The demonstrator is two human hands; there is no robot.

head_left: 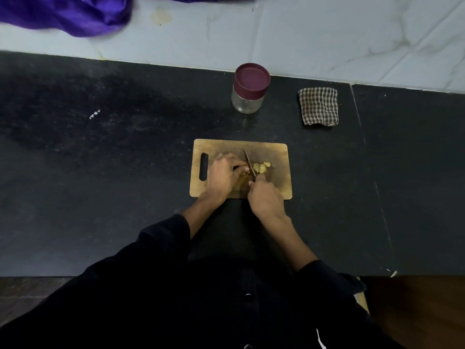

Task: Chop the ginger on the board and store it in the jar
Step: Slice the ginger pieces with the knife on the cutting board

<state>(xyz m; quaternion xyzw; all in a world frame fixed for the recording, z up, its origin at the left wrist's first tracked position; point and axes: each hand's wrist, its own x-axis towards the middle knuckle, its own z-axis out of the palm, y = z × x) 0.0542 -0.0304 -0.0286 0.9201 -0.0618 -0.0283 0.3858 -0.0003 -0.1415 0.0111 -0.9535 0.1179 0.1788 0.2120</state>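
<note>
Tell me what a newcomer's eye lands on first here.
First the two hands at the wooden board in the middle of the dark counter: the left hand steadies the ginger while the right hand grips a knife, with cut ginger pieces lying just right of the blade. Behind the board stands a jar with its maroon lid on, a checked cloth to its right.

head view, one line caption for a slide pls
Right hand slices ginger with a knife on the board; left hand steadies it, jar lidded.
</note>
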